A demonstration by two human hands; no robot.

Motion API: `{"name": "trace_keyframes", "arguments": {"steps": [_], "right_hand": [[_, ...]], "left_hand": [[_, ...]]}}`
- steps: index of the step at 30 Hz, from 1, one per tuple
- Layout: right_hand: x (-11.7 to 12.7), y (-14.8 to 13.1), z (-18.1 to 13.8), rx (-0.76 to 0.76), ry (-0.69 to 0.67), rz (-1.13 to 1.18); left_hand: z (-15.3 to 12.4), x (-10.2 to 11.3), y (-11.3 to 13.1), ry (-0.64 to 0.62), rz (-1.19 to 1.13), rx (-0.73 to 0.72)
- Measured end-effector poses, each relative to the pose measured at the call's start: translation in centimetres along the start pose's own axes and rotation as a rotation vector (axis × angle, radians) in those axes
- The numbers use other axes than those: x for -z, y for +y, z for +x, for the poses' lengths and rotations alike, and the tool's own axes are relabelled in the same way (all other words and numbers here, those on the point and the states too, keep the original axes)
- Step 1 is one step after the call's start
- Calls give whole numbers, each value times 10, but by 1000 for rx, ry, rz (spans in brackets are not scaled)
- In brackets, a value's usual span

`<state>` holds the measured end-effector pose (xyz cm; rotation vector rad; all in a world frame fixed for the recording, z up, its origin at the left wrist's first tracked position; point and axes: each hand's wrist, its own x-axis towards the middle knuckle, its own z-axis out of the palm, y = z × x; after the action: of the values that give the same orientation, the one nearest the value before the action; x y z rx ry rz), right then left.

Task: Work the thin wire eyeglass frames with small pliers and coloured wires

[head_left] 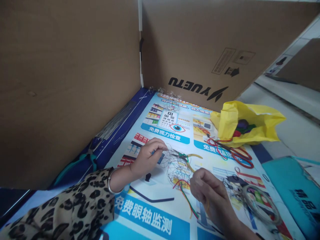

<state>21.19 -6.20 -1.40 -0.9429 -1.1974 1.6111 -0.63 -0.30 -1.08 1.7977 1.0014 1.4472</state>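
Note:
My left hand (148, 156), coming out of a leopard-print sleeve, is closed in a pinch at the upper left edge of a tangle of thin bent wire (178, 170). Right of the tangle, my right hand (210, 190) is closed too, fingertips pressed together; what they hold, if anything, is hidden. Between the hands lies what looks like a pair of small pliers (188, 161) with dark jaws and yellow handles, one handle reaching toward my right fingers. Red, green and orange threads (186, 196) hang below the wire tangle.
Cardboard walls (195, 43) rise behind and left. A yellow bag (255, 116) holds coloured bundles; red-handled scissors (241, 156) lie before it. A wire coil (262, 206) and turquoise pouch (292, 193) are at right. Teal-handled pliers (80, 163) and straight wires (115, 123) lie left.

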Motion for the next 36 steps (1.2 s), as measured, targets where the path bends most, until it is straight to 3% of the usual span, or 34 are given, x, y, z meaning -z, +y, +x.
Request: {"name": "trace_keyframes", "arguments": {"steps": [11,25,36], "right_hand": [[-1,-5,-1,-64,-46,-164],[-8,-7,-2,-53,-56,-127],[5,-4,-4,-29,-43,-110]], "left_hand": [[-3,-5,11,-12,161,54],[-8,-11,8,-8,241,28],[-7,-11,6,-21,251,42]]}}
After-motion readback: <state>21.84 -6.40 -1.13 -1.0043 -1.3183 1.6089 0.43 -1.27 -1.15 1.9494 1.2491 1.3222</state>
